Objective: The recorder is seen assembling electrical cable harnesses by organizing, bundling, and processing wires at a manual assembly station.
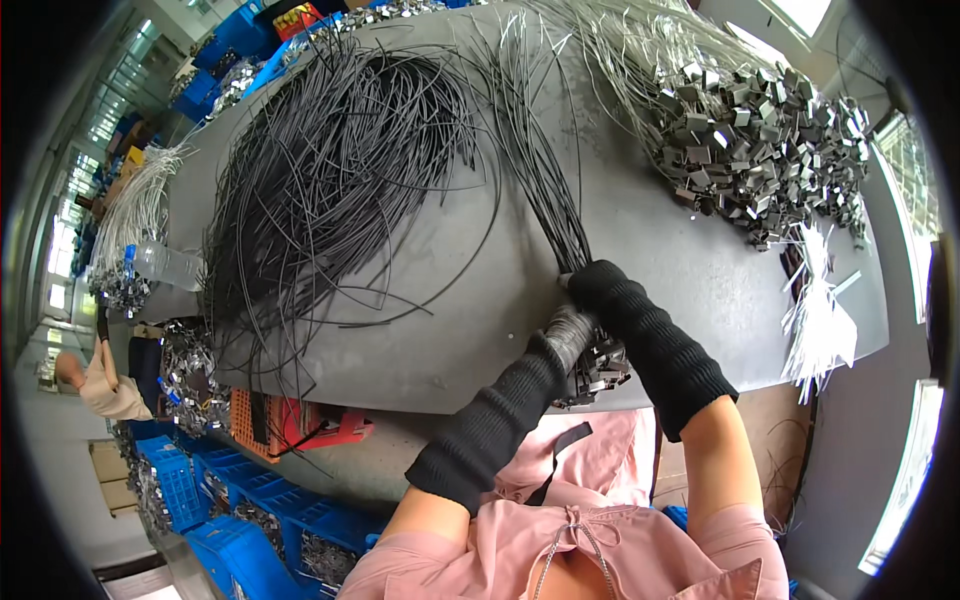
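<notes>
Left hand point(570, 334) clenched round bundle of thin black wires point(566, 232).
I see rectangular silver metal pieces point(604, 372) near; right hand point(567, 281) mostly behind black knitted sleeve point(650, 335), can't tell its grip.

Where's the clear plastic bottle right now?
In the head view, the clear bottle is at the left end of the grey table, just left of the big heap of black wires, beside some white wires.

Wkshp., blk. wire bundle point(560, 215), blue crates point(232, 552)
</notes>
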A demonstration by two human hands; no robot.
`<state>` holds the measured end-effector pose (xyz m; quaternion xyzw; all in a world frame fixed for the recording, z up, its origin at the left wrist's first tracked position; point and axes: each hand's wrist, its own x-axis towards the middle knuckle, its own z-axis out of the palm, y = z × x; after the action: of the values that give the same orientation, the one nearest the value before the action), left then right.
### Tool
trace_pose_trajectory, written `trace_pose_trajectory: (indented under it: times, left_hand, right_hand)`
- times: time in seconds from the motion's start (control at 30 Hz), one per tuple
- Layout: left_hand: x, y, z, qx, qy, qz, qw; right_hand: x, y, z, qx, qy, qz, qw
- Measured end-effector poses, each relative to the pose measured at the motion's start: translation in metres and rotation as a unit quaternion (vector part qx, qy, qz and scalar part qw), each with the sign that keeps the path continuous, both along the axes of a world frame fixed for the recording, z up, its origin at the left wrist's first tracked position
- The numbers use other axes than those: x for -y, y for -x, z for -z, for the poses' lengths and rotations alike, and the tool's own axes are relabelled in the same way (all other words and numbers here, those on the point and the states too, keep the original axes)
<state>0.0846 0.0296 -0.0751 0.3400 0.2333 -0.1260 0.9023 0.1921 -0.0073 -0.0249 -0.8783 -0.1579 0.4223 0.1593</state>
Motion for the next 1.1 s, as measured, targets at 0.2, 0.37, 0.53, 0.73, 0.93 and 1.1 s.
trace_pose_trajectory:
  times: [0.2, 0.37, 0.53, 0.73, 0.93, 1.1]
  left_hand:
    - [0.009, 0.018, -0.031, 0.034, -0.425, 0.149, 0.892]
    - [0.013, 0.039, -0.081, 0.132, -0.326, 0.124, 0.928]
    - [0.045, 0.039, -0.086, -0.013, -0.113, -0.022, 0.993]
    - [0.119, 0.028, -0.130, 0.075, 0.249, 0.000, 0.966]
    - [0.137, 0.014, -0.220, 0.270, 0.275, 0.005, 0.923]
    - [0.122, 0.016, -0.275, 0.337, 0.280, -0.040, 0.898]
  right_hand:
    - [0.029, 0.012, 0.009, -0.068, -0.140, 0.144, 0.977]
    - [0.128, -0.018, 0.020, 0.323, -0.106, -0.445, 0.828]
    - [0.212, 0.068, -0.085, 0.074, -0.141, -0.039, 0.986]
    - [0.268, 0.176, -0.161, 0.216, -0.058, 0.010, 0.975]
    - [0.293, 0.205, -0.193, 0.377, -0.087, 0.071, 0.919]
    - [0.283, 0.212, -0.235, 0.356, -0.140, 0.084, 0.920]
